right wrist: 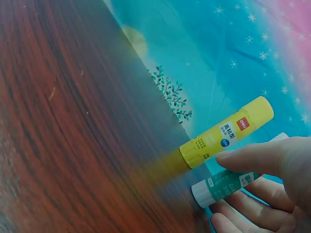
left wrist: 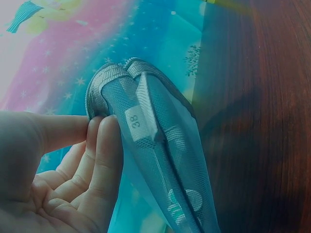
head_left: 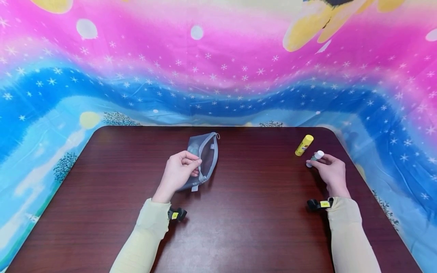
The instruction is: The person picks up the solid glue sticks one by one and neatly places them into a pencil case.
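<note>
Pouch rt of L hand, in its pinch; green glue stick in R hand pinch

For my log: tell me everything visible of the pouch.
The pouch is sheer grey mesh with a zip, a ring at its far end and a tag reading 38. Unzipped, it gapes toward the right over the table, its rim pinched by the left grip. A pale patch shows; print or contents, I can't tell.
</note>
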Demonstrator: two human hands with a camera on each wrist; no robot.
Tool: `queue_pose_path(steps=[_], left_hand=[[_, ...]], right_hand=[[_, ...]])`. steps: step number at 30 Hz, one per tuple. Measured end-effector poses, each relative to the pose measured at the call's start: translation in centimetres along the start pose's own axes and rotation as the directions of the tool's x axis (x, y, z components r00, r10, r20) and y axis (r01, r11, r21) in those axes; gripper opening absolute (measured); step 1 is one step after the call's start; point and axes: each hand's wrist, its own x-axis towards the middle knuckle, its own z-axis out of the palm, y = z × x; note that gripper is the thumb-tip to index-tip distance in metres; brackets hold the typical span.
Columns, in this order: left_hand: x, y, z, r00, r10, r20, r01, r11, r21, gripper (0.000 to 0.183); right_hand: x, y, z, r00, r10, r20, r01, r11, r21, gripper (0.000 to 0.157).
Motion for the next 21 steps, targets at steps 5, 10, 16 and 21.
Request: queue_pose_path(steps=[5,10,16,21], left_hand=[[-0.01,0.01,0.00,1.000,-0.002,-0.002,0.002,1.000,-0.002,0.013],[0.01,-0.05,0.02,1.000,-0.001,-0.004,0.001,1.000,-0.002,0.014],[0.08,-0.24,0.01,1.000,0.000,-0.003,0.000,1.000,0.002,0.014],[0.01,-0.16,-0.01,1.000,-0.003,-0.003,0.003,1.000,0.002,0.014]], right_hand=[[0.02,0.16,0.05,1.000,-0.013,0.004,0.013,1.000,-0.025,0.061],[-0.04,0.15,0.10,1.000,-0.011,-0.001,0.011,0.999,-0.037,0.060],[-0.16,0.20,0.01,1.000,-0.012,-0.003,0.012,1.000,-0.013,0.054],[-0.06,0.21,0.02,0.999,-0.024,-0.025,0.025,0.999,0.031,0.052]])
